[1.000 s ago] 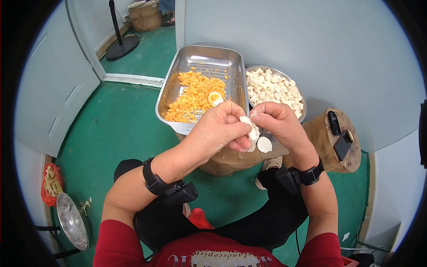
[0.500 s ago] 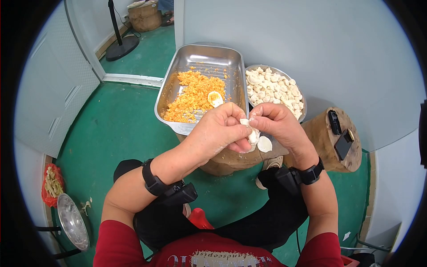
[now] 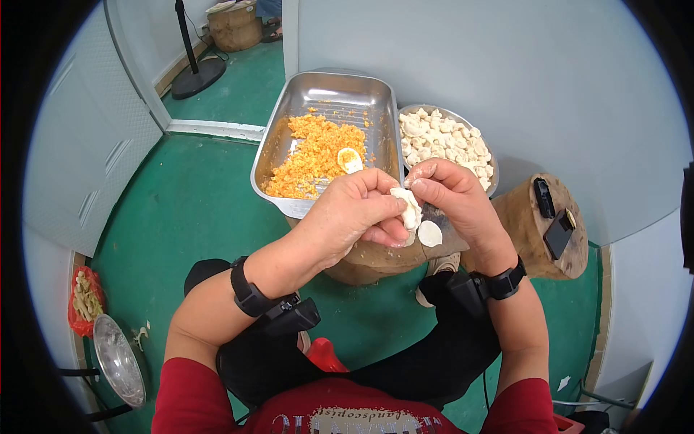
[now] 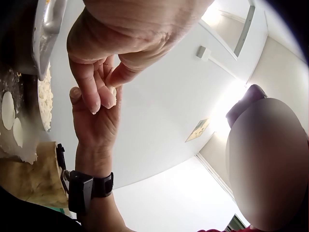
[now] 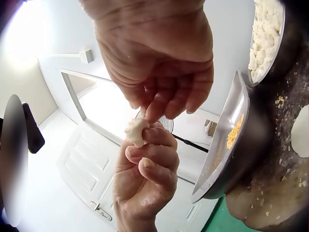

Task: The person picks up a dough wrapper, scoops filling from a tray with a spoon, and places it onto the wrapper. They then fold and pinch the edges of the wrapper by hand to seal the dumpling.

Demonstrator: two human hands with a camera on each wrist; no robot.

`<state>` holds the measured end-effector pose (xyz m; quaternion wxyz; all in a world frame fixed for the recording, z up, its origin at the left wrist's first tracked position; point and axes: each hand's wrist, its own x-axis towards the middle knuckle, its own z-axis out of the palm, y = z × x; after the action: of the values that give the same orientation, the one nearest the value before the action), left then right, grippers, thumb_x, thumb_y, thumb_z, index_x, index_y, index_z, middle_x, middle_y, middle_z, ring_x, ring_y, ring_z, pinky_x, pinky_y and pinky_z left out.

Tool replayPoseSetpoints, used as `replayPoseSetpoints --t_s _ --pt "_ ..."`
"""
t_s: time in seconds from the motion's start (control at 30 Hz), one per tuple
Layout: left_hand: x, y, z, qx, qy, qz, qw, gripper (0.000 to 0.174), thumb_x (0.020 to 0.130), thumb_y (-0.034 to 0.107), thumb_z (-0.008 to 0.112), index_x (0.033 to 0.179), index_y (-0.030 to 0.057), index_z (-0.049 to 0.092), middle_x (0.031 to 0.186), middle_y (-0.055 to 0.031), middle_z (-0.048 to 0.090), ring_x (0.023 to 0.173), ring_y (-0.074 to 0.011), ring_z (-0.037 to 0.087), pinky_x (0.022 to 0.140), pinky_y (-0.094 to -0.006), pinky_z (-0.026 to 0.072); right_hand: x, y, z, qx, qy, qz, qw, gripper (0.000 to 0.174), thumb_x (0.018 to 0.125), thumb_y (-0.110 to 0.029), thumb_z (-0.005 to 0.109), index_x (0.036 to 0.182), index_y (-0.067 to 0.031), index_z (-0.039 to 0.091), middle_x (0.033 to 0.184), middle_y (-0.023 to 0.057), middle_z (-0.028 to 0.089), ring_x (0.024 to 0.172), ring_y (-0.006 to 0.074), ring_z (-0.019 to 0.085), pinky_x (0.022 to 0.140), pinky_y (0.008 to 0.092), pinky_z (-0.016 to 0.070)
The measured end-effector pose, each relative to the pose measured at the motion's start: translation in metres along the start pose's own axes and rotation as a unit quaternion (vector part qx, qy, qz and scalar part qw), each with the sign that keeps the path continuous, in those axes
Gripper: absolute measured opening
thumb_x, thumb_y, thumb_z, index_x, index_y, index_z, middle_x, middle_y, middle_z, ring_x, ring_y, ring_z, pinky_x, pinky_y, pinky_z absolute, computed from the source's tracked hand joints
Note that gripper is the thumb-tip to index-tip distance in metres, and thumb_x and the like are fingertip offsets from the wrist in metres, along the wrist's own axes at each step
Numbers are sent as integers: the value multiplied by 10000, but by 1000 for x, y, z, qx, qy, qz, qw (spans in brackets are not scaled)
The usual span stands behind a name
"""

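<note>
In the head view, my left hand (image 3: 365, 210) pinches a white dumpling (image 3: 410, 210) between thumb and fingers, with its folded edge upward. My right hand (image 3: 457, 199) is on the far side, thumb and forefinger curved toward each other right at the dumpling's upper end. The right wrist view shows the pleated dumpling (image 5: 136, 131) held in the left fingers, just under the right fingertips. A round dough wrapper (image 3: 430, 233) lies below on the wooden stump (image 3: 372, 264). A metal tray (image 3: 347, 85) behind the hands contains orange crumbly filling (image 3: 314, 155) and a round white piece (image 3: 350, 160) smeared with filling.
A round metal pan (image 3: 494, 170) full of finished dumplings stands behind the right hand. To the right, another wood stump (image 3: 531, 231) bears black devices (image 3: 558, 235). At the left lie a metal bowl (image 3: 119, 358) and a red bag (image 3: 87, 300). A wall (image 3: 506, 65) rises behind.
The right fingertips have shifted slightly up and away from the dumpling, so more of it shows. The left hand keeps its pinch on the dumpling, nearly in place.
</note>
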<state>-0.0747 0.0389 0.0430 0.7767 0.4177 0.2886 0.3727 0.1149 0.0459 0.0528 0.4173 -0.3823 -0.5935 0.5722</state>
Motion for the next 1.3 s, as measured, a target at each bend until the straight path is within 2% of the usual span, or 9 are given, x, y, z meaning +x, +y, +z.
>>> replayPoseSetpoints --t_s 0.1,0.17,0.5,0.6,0.67,0.97,1.3 --pt "0 0 0 -3 -3 1 1000 131 845 62 545 944 -14 508 821 -121 617 648 -149 645 621 -256 569 1 3 -3 14 -39 -22 999 121 865 -129 592 925 -24 603 845 -14 596 758 50 551 680 199 463" --pt "-1 1 1 0 1 -1 1000 127 843 61 545 940 -14 511 821 -120 618 645 -146 644 616 -255 569 0 0 -3 10 -40 1 999 72 847 -101 602 897 -50 596 873 -8 586 821 72 530 756 226 432" --pt "-2 2 2 4 -2 -4 1000 123 843 70 548 929 -14 521 814 -109 618 633 -139 640 602 -249 567 -1 0 -2 36 -49 -3 998 66 831 -79 615 889 -60 593 888 -9 584 836 73 533 764 224 437" --pt "-3 2 3 8 -1 -3 1000 127 845 75 548 930 -16 524 808 -107 619 627 -137 639 594 -244 565 -2 1 -2 32 -47 -4 998 71 826 -78 619 889 -60 593 886 -8 583 837 75 534 764 226 438" --pt "-3 1 2 -5 -8 1 1000 164 828 106 590 904 -28 534 804 -106 621 627 -119 635 583 -234 561 -2 0 -2 18 -46 -8 999 78 820 -75 624 889 -58 593 887 -7 583 836 76 534 762 230 440" --pt "-1 -1 2 -2 -3 -11 1000 157 827 110 590 893 -21 533 794 -104 623 602 -114 629 562 -228 557 -1 -4 -2 -21 -57 1 998 67 832 -104 609 854 -40 610 864 -10 579 821 70 522 754 223 424" --pt "-1 -1 2 1 3 -18 1000 162 822 103 593 901 -22 526 790 -102 614 608 -120 633 563 -235 561 -1 -1 -1 -11 -63 -20 998 88 814 -91 630 885 -44 607 875 -5 579 829 80 530 778 233 431"
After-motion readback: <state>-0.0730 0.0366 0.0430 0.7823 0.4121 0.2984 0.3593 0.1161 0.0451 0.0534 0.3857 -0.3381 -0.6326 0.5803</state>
